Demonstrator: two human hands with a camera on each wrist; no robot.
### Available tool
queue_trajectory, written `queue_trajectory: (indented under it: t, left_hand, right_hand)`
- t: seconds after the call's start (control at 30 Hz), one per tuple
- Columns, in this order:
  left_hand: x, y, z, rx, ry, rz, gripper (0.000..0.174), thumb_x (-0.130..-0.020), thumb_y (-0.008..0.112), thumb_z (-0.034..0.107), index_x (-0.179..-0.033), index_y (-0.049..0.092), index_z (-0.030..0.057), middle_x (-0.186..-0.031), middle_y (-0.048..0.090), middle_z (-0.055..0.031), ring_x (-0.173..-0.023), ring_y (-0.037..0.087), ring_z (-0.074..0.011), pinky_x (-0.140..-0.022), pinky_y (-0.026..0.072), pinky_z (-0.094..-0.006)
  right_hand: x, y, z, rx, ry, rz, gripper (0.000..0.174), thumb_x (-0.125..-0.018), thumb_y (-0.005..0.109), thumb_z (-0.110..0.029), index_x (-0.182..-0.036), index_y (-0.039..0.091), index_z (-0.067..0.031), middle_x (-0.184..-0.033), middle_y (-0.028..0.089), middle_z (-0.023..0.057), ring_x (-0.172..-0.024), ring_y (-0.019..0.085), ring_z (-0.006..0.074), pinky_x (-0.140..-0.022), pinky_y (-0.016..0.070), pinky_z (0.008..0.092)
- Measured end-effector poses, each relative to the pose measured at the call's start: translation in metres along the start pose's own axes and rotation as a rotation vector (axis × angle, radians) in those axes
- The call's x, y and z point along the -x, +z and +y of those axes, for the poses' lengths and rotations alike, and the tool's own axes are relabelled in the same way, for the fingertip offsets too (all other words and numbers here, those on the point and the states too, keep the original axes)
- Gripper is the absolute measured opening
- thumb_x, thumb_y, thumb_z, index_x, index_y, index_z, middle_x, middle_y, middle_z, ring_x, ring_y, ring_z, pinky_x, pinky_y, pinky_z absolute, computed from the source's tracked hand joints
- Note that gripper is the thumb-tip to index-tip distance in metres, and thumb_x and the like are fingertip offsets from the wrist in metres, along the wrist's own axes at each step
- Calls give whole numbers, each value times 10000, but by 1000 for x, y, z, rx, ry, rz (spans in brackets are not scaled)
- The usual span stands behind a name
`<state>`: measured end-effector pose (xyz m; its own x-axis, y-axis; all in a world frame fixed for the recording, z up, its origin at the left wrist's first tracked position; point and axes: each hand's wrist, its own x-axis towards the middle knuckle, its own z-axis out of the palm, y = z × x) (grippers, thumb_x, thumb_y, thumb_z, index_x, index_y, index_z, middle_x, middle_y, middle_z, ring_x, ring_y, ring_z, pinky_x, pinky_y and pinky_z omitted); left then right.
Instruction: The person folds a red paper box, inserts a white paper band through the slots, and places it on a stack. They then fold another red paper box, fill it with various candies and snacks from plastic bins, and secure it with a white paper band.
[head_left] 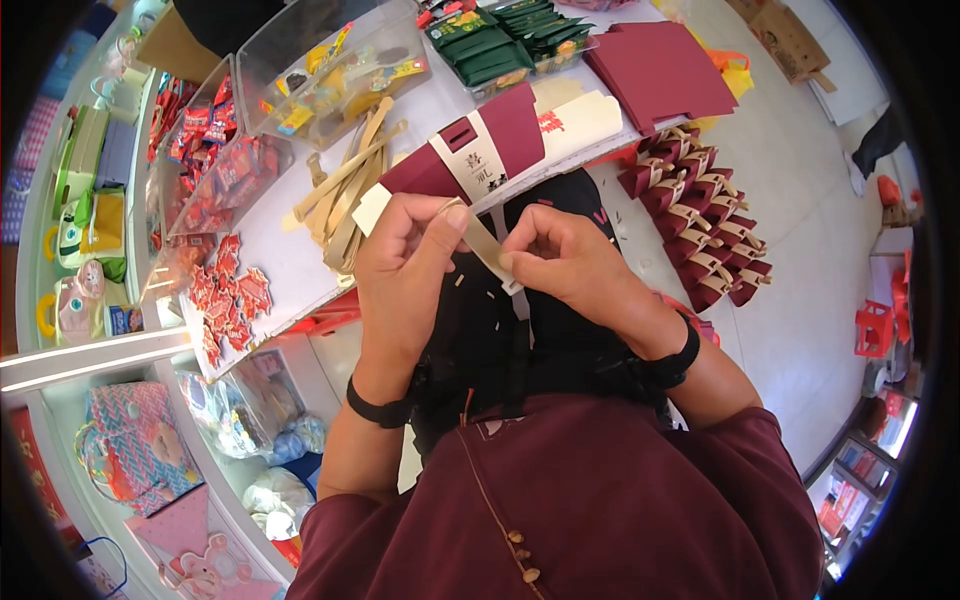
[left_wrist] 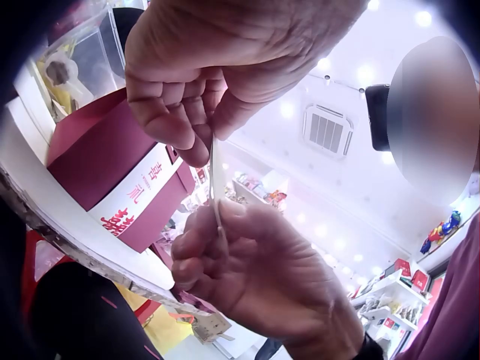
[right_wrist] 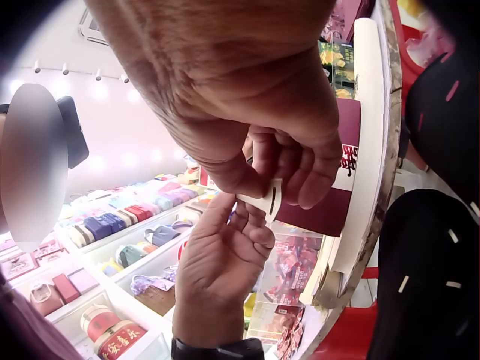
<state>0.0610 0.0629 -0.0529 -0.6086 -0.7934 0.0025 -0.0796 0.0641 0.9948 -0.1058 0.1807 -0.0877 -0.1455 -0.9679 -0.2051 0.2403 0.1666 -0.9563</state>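
A beige strip (head_left: 485, 245) with a slit near one end (right_wrist: 274, 199) stretches between both hands above the lap. My left hand (head_left: 408, 265) pinches its upper end between thumb and curled fingers. The other end is pinched by my right hand (head_left: 570, 255), lower and to the right. Just beyond the hands, a maroon box (head_left: 410, 172) with a cream band bearing printed characters (head_left: 475, 160) lies on the table near its edge. In the left wrist view the strip appears edge-on, thin and pale, between the two sets of fingertips.
More beige strips (head_left: 350, 190) lie piled left of the box. Clear bins hold red packets (head_left: 215, 150) and yellow packets (head_left: 335, 85). Red cut-outs (head_left: 230, 295) lie at the table's left end. Maroon sheets (head_left: 660, 75) are stacked at right, and rows of finished-looking maroon boxes (head_left: 700, 215) stand beyond.
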Motion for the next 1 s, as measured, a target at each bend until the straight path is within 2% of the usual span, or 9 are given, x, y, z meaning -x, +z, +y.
queue_trajectory:
  t: [0.1, 0.2, 0.3, 0.33, 0.53, 0.63, 0.77, 0.8, 1.0]
  left_hand:
    - [0, 4, -3, 42, 35, 37, 178, -1018, 705, 204, -1073, 674, 38, -946, 697, -1, -842, 623, -54, -708, 465, -213]
    - [-4, 10, 1, 97, 66, -17, 155, -1009, 714, 177, -1055, 691, 31, -951, 682, -7, -852, 610, -62, -732, 454, -215]
    - [-13, 11, -7, -131, 283, -8, 138, -1000, 720, 159, -1012, 708, 22, -948, 669, -11, -845, 608, -76, -769, 462, -219]
    - [-14, 12, -5, -99, 292, 24, 127, -986, 730, 144, -996, 721, 18, -952, 648, -18, -842, 612, -96, -773, 479, -237]
    - [-27, 6, 18, 169, -13, -85, 159, -995, 712, 154, -1089, 717, 27, -960, 627, -36, -859, 618, -124, -749, 490, -266]
    - [-44, -4, 24, -313, 322, -43, 199, -988, 721, 193, -1108, 699, 36, -969, 631, -48, -883, 626, -139, -760, 489, -284]
    - [-81, -21, 18, -911, 750, 83, 315, -883, 781, 196, -1137, 676, 43, -1024, 652, -114, -914, 617, -284, -789, 496, -384]
    - [-84, -23, 19, -997, 740, 67, 325, -913, 767, 198, -1170, 664, 28, -1080, 690, -122, -958, 665, -262, -861, 520, -352]
    - [-88, -23, 4, -654, 379, -80, 229, -900, 774, 170, -1060, 682, 35, -971, 697, -117, -852, 682, -267, -773, 535, -350]
  right_hand:
    - [-8, -14, -4, 48, -2, -74, 260, -950, 745, -156, -1134, 616, -25, -1045, 690, 29, -957, 634, 80, -853, 513, 263]
    - [-13, -12, -24, 191, -285, 6, 390, -962, 753, -191, -1270, 583, -24, -1124, 693, 46, -1048, 640, 103, -930, 507, 274]
    - [-18, -12, -47, 2, -144, -138, 445, -980, 745, -219, -1333, 566, -16, -1197, 685, 67, -1151, 631, 125, -993, 499, 294]
    - [-21, -7, -47, -49, -188, -100, 352, -997, 719, -212, -1248, 600, 4, -1087, 715, 84, -1037, 676, 124, -902, 539, 285]
    - [-39, -2, -36, -161, -257, -77, 204, -1036, 643, -144, -1176, 644, 4, -1027, 728, 63, -984, 697, 116, -880, 547, 270]
    - [-41, -3, -41, -139, -195, -23, 173, -1031, 641, -145, -1128, 650, -2, -1001, 732, 66, -973, 703, 121, -862, 555, 271]
    - [-52, -9, -32, -179, -141, 86, 155, -1018, 651, -166, -1079, 642, -23, -967, 732, 78, -903, 709, 127, -842, 562, 278]
    - [-55, -10, -29, -193, -141, 103, 152, -1016, 652, -172, -1068, 638, -30, -961, 730, 80, -880, 709, 130, -823, 566, 278]
    - [-64, -11, -27, -213, -55, 144, 175, -1034, 630, -208, -1092, 606, -44, -893, 692, 50, -675, 613, 73, -545, 456, 212]
